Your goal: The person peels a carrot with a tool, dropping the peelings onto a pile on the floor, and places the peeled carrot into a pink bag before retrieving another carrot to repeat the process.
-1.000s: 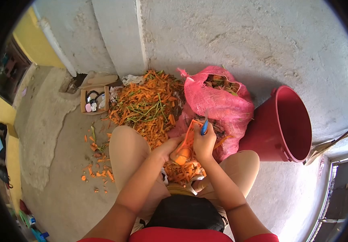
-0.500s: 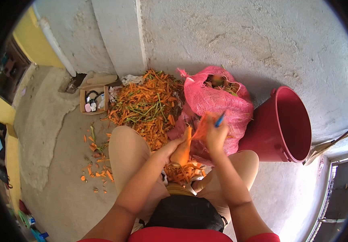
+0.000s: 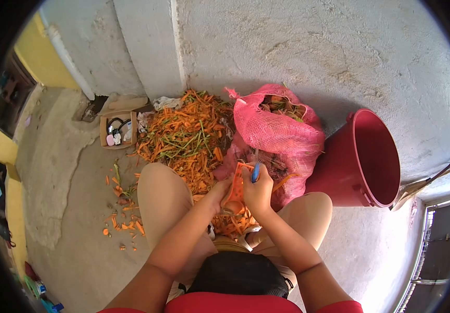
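My left hand (image 3: pixel 219 193) is closed around the lower part of a thick orange carrot (image 3: pixel 233 206), held between my knees. My right hand (image 3: pixel 258 194) grips a flat orange peeler with holes (image 3: pixel 237 180), which lies over the carrot and hides most of it. The same hand also holds a knife by its blue handle (image 3: pixel 256 172), the blade pointing away from me. A long strip of carrot peel (image 3: pixel 286 181) hangs to the right of this hand. Below the carrot, peelings (image 3: pixel 233 225) are heaped on the floor between my feet.
A large heap of carrot peelings and green stalks (image 3: pixel 188 138) lies against the wall. Beside it stand a pink mesh sack (image 3: pixel 277 130) of scraps and a tilted red bin (image 3: pixel 334 167). A small cardboard box (image 3: pixel 118 130) sits left; loose carrot bits (image 3: pixel 126 219) are scattered nearby.
My right hand has moved left and toward me, bringing the orange peeler onto the carrot. The left hand keeps its hold on the carrot.
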Action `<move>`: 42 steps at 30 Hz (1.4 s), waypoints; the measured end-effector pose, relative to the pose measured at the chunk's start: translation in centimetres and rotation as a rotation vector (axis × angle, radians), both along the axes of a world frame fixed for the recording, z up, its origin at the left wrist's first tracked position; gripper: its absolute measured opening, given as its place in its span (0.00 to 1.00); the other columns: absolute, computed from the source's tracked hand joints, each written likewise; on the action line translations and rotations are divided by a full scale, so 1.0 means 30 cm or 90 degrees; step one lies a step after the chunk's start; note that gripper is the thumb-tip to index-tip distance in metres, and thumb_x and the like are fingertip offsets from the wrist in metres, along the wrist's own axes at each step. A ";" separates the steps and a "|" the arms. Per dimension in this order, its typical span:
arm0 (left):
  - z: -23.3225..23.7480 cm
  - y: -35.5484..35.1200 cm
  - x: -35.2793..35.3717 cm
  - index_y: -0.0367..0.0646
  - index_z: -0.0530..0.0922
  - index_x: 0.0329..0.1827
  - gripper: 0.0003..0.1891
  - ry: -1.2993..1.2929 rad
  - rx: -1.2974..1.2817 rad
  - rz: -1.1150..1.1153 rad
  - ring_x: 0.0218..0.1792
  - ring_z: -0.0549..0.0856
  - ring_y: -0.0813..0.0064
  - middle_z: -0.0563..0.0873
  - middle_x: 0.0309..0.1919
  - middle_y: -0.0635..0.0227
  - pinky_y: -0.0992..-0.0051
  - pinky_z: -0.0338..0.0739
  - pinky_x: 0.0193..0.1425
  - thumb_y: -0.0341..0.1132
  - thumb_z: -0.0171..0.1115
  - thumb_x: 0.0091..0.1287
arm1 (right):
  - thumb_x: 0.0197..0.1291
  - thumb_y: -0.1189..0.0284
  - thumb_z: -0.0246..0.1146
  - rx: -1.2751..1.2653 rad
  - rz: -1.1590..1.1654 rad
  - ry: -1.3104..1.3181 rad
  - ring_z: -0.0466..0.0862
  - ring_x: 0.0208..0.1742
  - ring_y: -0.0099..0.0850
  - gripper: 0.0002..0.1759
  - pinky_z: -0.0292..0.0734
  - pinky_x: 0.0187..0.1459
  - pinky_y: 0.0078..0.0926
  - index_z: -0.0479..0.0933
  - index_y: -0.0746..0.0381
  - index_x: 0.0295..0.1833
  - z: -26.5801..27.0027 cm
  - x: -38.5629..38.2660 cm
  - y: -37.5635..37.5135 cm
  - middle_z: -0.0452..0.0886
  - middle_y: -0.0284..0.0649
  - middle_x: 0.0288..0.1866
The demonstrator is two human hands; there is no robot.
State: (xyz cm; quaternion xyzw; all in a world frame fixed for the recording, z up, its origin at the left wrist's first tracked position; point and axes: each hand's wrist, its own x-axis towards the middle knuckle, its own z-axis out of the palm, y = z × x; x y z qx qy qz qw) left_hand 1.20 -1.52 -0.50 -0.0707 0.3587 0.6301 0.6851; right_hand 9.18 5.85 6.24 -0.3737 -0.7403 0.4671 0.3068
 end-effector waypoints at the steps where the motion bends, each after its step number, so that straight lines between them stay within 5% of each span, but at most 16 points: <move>1: -0.002 0.002 -0.002 0.43 0.69 0.48 0.20 -0.008 0.005 -0.007 0.36 0.81 0.70 0.79 0.39 0.65 0.71 0.78 0.39 0.49 0.41 0.66 | 0.52 0.76 0.59 -0.003 -0.002 -0.014 0.73 0.21 0.24 0.06 0.69 0.26 0.23 0.72 0.67 0.34 -0.010 0.001 0.003 0.75 0.41 0.22; 15: 0.007 0.013 -0.002 0.42 0.71 0.45 0.19 0.044 0.026 -0.011 0.32 0.80 0.75 0.79 0.35 0.66 0.75 0.76 0.35 0.49 0.41 0.67 | 0.52 0.73 0.60 0.116 -0.045 -0.024 0.69 0.17 0.25 0.08 0.65 0.21 0.25 0.71 0.67 0.33 -0.044 -0.024 0.030 0.71 0.40 0.17; 19: 0.014 -0.028 -0.002 0.38 0.71 0.45 0.18 0.073 0.080 -0.177 0.29 0.81 0.74 0.80 0.31 0.63 0.73 0.78 0.31 0.44 0.39 0.68 | 0.52 0.67 0.60 0.109 -0.204 -0.093 0.71 0.18 0.28 0.12 0.66 0.22 0.30 0.70 0.66 0.27 -0.061 -0.036 0.238 0.72 0.41 0.16; 22: 0.062 -0.039 0.009 0.38 0.71 0.47 0.22 0.160 0.075 -0.210 0.28 0.80 0.73 0.79 0.29 0.62 0.74 0.77 0.31 0.48 0.38 0.68 | 0.54 0.67 0.59 0.208 -0.307 -0.125 0.74 0.19 0.28 0.11 0.68 0.23 0.27 0.74 0.65 0.29 -0.175 0.001 0.466 0.75 0.41 0.19; 24: 0.086 -0.032 -0.002 0.39 0.70 0.50 0.23 0.074 0.099 -0.190 0.28 0.80 0.74 0.79 0.31 0.64 0.74 0.77 0.31 0.49 0.39 0.67 | 0.55 0.69 0.58 0.259 -0.361 -0.088 0.75 0.20 0.26 0.10 0.69 0.24 0.24 0.75 0.66 0.31 -0.257 0.020 0.583 0.76 0.39 0.20; 27: 0.028 -0.028 -0.007 0.42 0.70 0.50 0.22 0.007 0.027 -0.102 0.29 0.80 0.73 0.79 0.33 0.66 0.72 0.77 0.32 0.50 0.43 0.65 | 0.56 0.71 0.58 0.045 -0.239 0.150 0.75 0.21 0.22 0.09 0.68 0.23 0.20 0.76 0.67 0.33 -0.233 0.041 0.578 0.76 0.35 0.21; 30: 0.042 -0.014 -0.011 0.42 0.71 0.49 0.22 0.082 -0.018 -0.091 0.30 0.81 0.72 0.79 0.33 0.65 0.70 0.78 0.33 0.51 0.46 0.64 | 0.55 0.72 0.58 0.112 -0.209 0.176 0.74 0.21 0.19 0.08 0.67 0.21 0.16 0.75 0.67 0.32 -0.153 -0.010 0.436 0.75 0.32 0.22; 36: -0.015 0.000 -0.016 0.40 0.71 0.47 0.19 -0.101 -0.002 0.003 0.30 0.81 0.69 0.79 0.33 0.63 0.67 0.78 0.33 0.46 0.52 0.61 | 0.52 0.74 0.61 -0.518 -0.017 0.273 0.70 0.19 0.19 0.07 0.66 0.21 0.18 0.73 0.66 0.32 -0.098 -0.032 0.184 0.72 0.31 0.21; 40: 0.032 -0.003 -0.030 0.37 0.69 0.49 0.23 0.126 -0.201 -0.010 0.34 0.80 0.68 0.79 0.34 0.60 0.69 0.77 0.36 0.44 0.56 0.56 | 0.47 0.77 0.60 0.248 0.007 -0.014 0.71 0.18 0.28 0.11 0.66 0.20 0.25 0.72 0.65 0.39 -0.105 -0.021 0.177 0.70 0.36 0.18; 42: 0.009 -0.015 -0.029 0.32 0.63 0.55 0.32 0.417 -0.192 -0.076 0.41 0.78 0.65 0.76 0.41 0.54 0.72 0.74 0.41 0.40 0.62 0.49 | 0.43 0.77 0.61 0.519 0.022 -0.042 0.71 0.17 0.32 0.16 0.63 0.19 0.27 0.71 0.64 0.42 -0.069 0.006 0.212 0.68 0.39 0.17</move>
